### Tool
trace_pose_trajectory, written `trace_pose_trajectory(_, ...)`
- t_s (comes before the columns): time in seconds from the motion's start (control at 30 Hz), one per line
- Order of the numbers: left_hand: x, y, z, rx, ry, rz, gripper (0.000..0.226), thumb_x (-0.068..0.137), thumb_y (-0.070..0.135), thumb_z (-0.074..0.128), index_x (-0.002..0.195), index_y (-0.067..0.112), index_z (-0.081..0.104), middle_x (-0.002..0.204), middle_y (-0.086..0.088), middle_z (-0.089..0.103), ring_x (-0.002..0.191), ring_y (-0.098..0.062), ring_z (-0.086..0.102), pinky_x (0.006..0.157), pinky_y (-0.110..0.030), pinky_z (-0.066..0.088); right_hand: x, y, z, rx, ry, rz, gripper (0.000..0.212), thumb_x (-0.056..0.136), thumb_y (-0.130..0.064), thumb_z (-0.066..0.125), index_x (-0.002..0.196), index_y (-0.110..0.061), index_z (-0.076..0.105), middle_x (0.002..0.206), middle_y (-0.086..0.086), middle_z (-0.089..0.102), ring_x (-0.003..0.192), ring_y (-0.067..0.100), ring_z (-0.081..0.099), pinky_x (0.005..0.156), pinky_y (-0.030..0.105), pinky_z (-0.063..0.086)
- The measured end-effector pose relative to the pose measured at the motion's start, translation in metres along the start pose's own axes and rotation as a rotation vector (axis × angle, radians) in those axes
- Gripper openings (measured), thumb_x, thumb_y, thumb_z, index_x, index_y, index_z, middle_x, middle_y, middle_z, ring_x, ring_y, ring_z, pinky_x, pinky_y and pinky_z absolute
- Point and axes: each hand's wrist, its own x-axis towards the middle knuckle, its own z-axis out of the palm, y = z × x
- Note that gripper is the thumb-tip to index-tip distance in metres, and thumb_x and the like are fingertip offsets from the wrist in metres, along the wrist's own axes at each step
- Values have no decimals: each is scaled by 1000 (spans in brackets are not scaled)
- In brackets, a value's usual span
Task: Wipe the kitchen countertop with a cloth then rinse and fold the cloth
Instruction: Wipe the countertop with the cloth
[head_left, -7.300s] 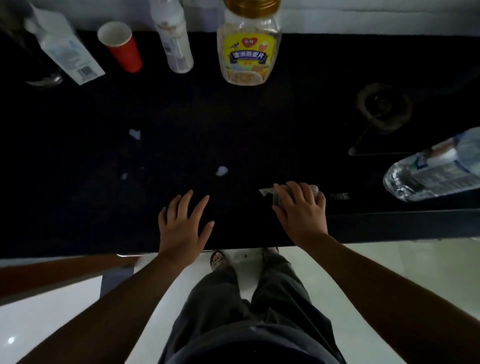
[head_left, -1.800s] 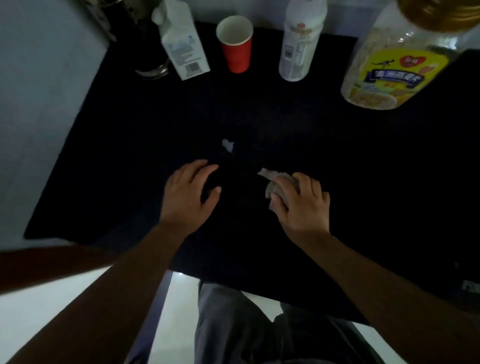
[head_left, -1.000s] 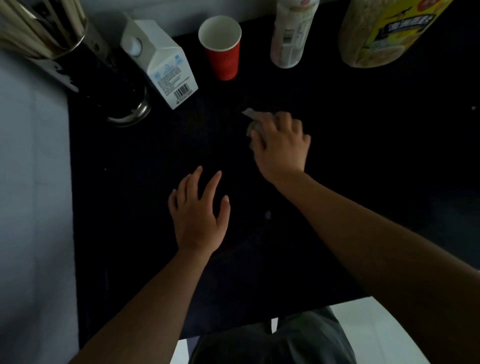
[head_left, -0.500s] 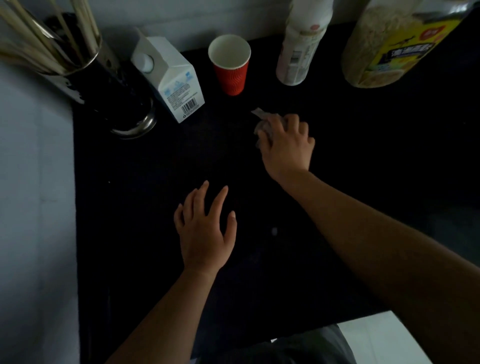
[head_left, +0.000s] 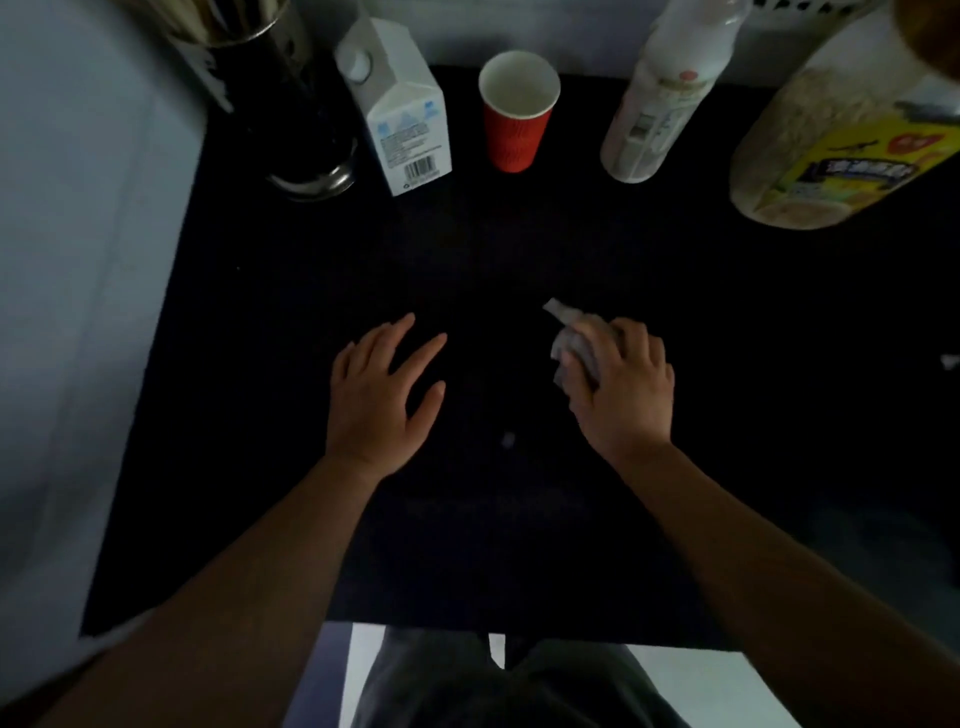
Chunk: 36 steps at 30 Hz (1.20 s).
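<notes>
So, counting along the far edge of the black counter (head_left: 519, 249) from the left: one dark metal holder (head_left: 291, 104) with pale sticks poking out, one white carton (head_left: 400, 109) just right of it, one red paper cup (head_left: 517, 114) with a white inside, one white bottle (head_left: 660, 104), and one big jar (head_left: 831, 150) with a yellow label at the far right, cut off by the frame. That's five things, all standing up, though the wide lens makes them lean outward. A pale wall (head_left: 78, 260) runs down the left side.

Nearer in, there are two hands and one cloth. The left hand (head_left: 382, 395) is palm down, left of centre, with its fingers straight and a bit spread, holding nothing. I can't tell if it actually touches the counter. Between the hands and a bit nearer sits one small pale speck (head_left: 508, 440). The right hand (head_left: 623, 389) is right of centre, fingers curled over the cloth (head_left: 569, 338), gripping it against the counter. The cloth is small, pale grey-white and scrunched into a wad. It's mostly hidden under the fingers, with one pointed corner sticking out on its far-left side. One more tiny pale scrap (head_left: 948, 360) shows at the right edge.
</notes>
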Motion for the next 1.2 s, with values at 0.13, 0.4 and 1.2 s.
trace_pose_trajectory(0.13,-9,13,-2,-120,-16,-87,51,89,44,37,137,28,44,151,-6,32,140,-26,25,112,-54,22,0,-22,10,-12,-34,-78,38,91,-42,44,126,-26,49,129,13,46,112,35,45,84,51,42)
trace_pose_trajectory(0.4,-117,30,5,-30,128,-302,47,88,39,44,133,27,49,145,-7,42,132,-29,37,106,-55,31,-52,18,-8,-21,-146,-382,30,91,-38,50,118,-25,51,126,13,47,107,36,47,83,49,43)
trace_pose_trajectory(1.2,-125,29,9,-24,133,-367,49,85,42,43,133,31,49,147,-3,40,134,-24,34,109,-46,24,-23,-87,32,-68,-106,-247,38,93,-44,38,128,-30,43,133,12,42,113,35,42,85,50,39)
